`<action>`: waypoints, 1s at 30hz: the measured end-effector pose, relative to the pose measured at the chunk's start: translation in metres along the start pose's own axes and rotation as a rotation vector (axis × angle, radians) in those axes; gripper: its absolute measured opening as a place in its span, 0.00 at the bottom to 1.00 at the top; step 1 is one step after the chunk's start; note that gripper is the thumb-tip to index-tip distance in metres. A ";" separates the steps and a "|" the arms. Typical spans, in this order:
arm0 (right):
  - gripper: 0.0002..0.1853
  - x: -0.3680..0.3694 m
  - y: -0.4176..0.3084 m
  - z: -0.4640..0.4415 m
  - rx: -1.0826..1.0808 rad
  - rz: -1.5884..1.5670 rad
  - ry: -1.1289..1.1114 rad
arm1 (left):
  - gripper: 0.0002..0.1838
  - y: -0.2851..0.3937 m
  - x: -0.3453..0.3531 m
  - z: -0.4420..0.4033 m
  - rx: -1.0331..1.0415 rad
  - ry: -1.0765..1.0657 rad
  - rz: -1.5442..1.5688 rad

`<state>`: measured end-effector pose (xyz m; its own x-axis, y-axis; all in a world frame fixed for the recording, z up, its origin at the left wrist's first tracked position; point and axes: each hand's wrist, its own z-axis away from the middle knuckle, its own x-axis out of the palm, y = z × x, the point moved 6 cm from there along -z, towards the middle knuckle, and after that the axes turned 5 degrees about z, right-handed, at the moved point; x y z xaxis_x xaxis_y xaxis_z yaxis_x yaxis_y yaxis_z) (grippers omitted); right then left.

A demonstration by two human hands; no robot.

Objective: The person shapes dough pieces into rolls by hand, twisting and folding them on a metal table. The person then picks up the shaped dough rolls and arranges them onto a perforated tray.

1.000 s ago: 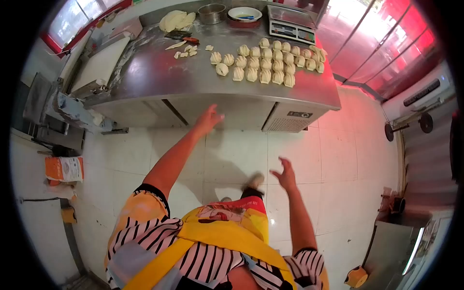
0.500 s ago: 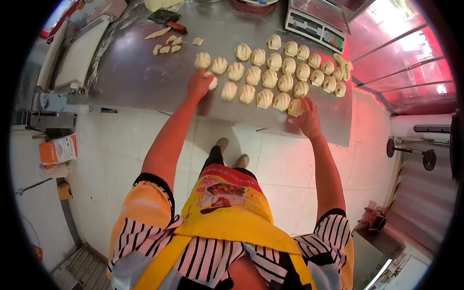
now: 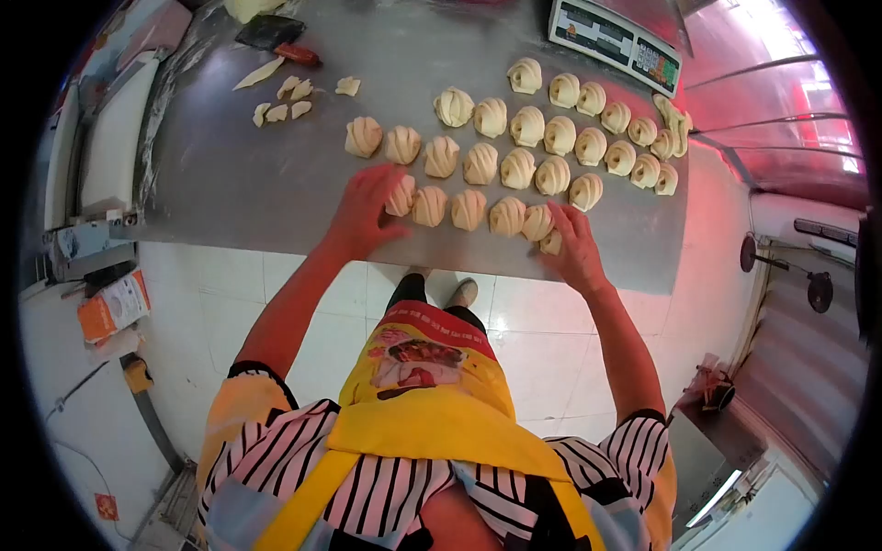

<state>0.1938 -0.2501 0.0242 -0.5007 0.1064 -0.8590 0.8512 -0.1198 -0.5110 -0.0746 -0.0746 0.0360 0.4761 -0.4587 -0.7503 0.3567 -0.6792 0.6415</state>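
Pale, ridged dough buns stand in rows on the steel table. My left hand [image 3: 366, 213] cups the left-end bun [image 3: 401, 196] of the front row, fingers behind it and thumb on its near side. At the other end, my right hand [image 3: 574, 250] has its fingers curled over the last bun [image 3: 549, 242], which is partly hidden and pressed against its neighbour [image 3: 537, 222]. Between my hands, several more buns, such as the middle one [image 3: 469, 210], stand in line.
A digital scale [image 3: 614, 44] stands at the back right, near a twisted dough strip [image 3: 675, 124]. Dough scraps [image 3: 292, 89], a red-handled scraper [image 3: 296, 54] and a dark flat piece [image 3: 268, 31] lie back left. The steel table's [image 3: 303, 220] front edge runs just before me.
My right hand has moved left along the front row, bringing its end bun against the neighbouring one. My left hand stays at the left-end bun, its thumb now further out. The view has shifted.
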 end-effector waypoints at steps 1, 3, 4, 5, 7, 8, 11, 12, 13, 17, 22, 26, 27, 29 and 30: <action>0.44 0.003 -0.005 -0.005 -0.011 0.036 -0.016 | 0.39 0.003 0.008 -0.001 0.046 -0.027 -0.053; 0.44 0.013 -0.016 -0.019 -0.042 0.106 -0.047 | 0.43 0.011 0.031 -0.002 0.137 -0.075 -0.162; 0.44 0.023 -0.018 -0.024 -0.075 0.104 -0.050 | 0.43 0.006 0.037 -0.007 0.134 -0.045 -0.168; 0.44 0.037 -0.018 -0.025 -0.106 0.102 -0.057 | 0.44 0.001 0.045 -0.010 0.129 -0.015 -0.170; 0.43 0.043 -0.029 -0.029 -0.160 0.117 -0.087 | 0.44 -0.008 0.051 -0.012 0.086 0.027 -0.161; 0.43 0.044 -0.035 -0.027 -0.177 0.125 -0.108 | 0.44 -0.012 0.051 -0.009 0.049 0.029 -0.154; 0.42 0.033 -0.059 -0.038 -0.109 0.156 -0.095 | 0.40 0.001 0.040 -0.014 0.091 -0.004 -0.114; 0.42 0.032 -0.068 -0.042 -0.112 0.213 -0.108 | 0.38 0.007 0.038 -0.015 0.126 -0.025 -0.093; 0.42 0.035 -0.074 -0.044 -0.109 0.272 -0.120 | 0.36 0.005 0.037 -0.017 0.158 -0.023 -0.110; 0.42 0.045 -0.073 -0.035 -0.035 0.319 -0.088 | 0.31 -0.008 0.048 -0.017 0.347 -0.091 -0.120; 0.38 0.052 -0.062 -0.029 0.105 0.200 -0.034 | 0.35 0.002 0.042 -0.023 0.441 -0.174 -0.067; 0.33 0.059 -0.065 -0.042 0.002 0.175 -0.096 | 0.38 0.017 0.054 -0.031 0.420 -0.205 -0.104; 0.33 0.063 -0.063 -0.038 0.023 0.126 -0.087 | 0.39 0.020 0.055 -0.030 0.429 -0.187 -0.132; 0.32 0.062 -0.059 -0.028 0.075 0.038 -0.040 | 0.37 0.029 0.054 -0.028 0.435 -0.265 -0.071; 0.30 0.059 -0.067 -0.015 0.143 -0.018 -0.061 | 0.36 0.036 0.055 -0.024 0.445 -0.314 -0.038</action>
<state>0.1099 -0.2210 0.0083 -0.5278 0.0504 -0.8479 0.8131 -0.2586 -0.5216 -0.0159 -0.1105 0.0215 0.1821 -0.5321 -0.8269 -0.0387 -0.8441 0.5347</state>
